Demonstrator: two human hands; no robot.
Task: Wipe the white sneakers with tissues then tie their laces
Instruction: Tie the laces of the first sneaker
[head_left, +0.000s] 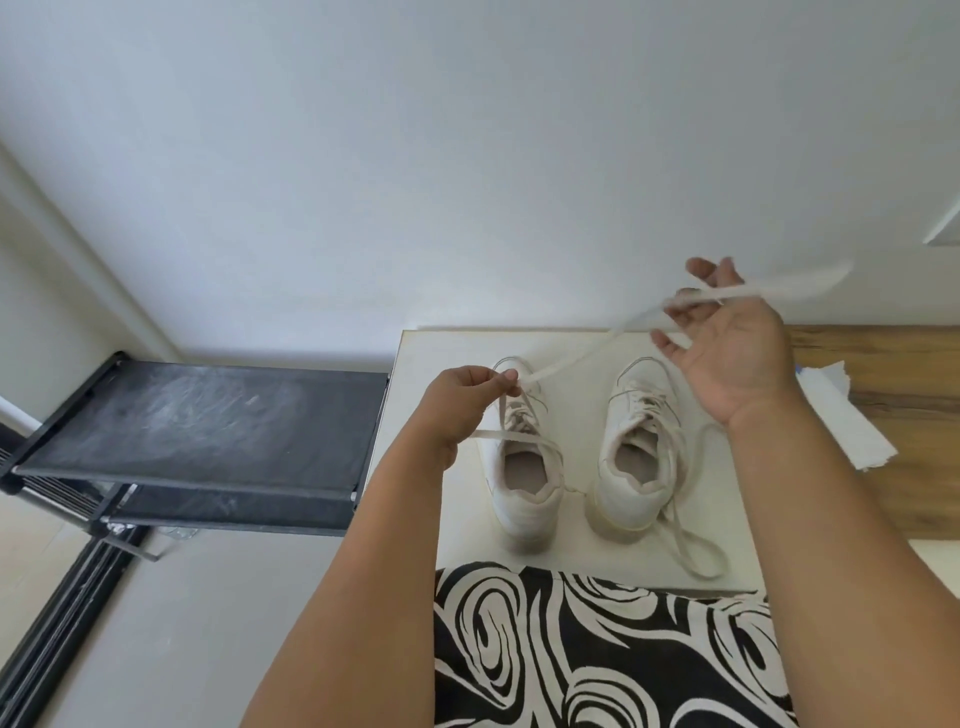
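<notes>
On a pale board (737, 545) set against the far wall, two white sneakers stood side by side, heels near, toes far. The left sneaker (522, 467) lay just beside the right sneaker (636, 447), a narrow gap between them.

The left hand (462, 402) hung above the left sneaker, thumb and fingers pinching a lace (566, 358) near the top eyelets. From that pinch the lace ran up and to the right, blurred, to the right hand (727, 343), which was raised above the far side of the right sneaker, palm towards the camera. The lace lay across its loosely curled fingers (701, 270) and trailed on to the right; whether they truly gripped it I could not tell. A second strand crossed the left sneaker's opening below the left hand.

The right sneaker's lace (693, 545) hung loose, untied, looping down over the near right of the board.

A white tissue (841, 415) lay on the wooden surface (883, 364) right of the board. A black rack (208, 431) stood to the left. A black-and-white swirl-patterned cloth (597, 649) covered the near edge.
</notes>
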